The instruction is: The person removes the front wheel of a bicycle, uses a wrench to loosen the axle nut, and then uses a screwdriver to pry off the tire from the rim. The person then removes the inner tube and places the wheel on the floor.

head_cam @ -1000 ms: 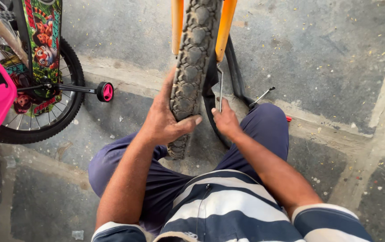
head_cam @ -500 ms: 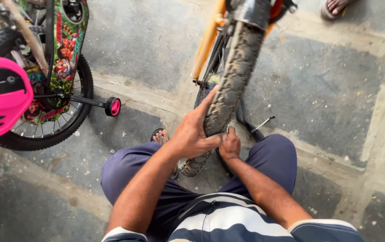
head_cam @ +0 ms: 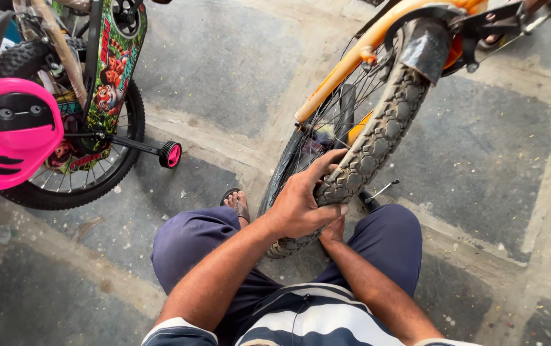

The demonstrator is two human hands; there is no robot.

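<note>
Between the person's knees, at about 6 o'clock in the view, stands the knobbly tyre (head_cam: 378, 144) of an orange-framed bike (head_cam: 352, 64), rising toward 1 o'clock under a black mudguard (head_cam: 426, 48). As far as can be judged, the tyre sits on its rim all round the visible part, and the hands are pressing or checking its lower stretch; whether any seating or pumping is left cannot be told. Left hand (head_cam: 301, 205) wraps over the tread from 9 o'clock, fingers curled round it, forearm stretched forward from the striped shirt. Right hand (head_cam: 333, 230) is tucked under the tyre at 5 o'clock, mostly hidden, so its grip cannot be told. At 10 o'clock stands a child's bike (head_cam: 90, 128) with a pink training wheel (head_cam: 171, 154) on the stone floor (head_cam: 224, 57)
</note>
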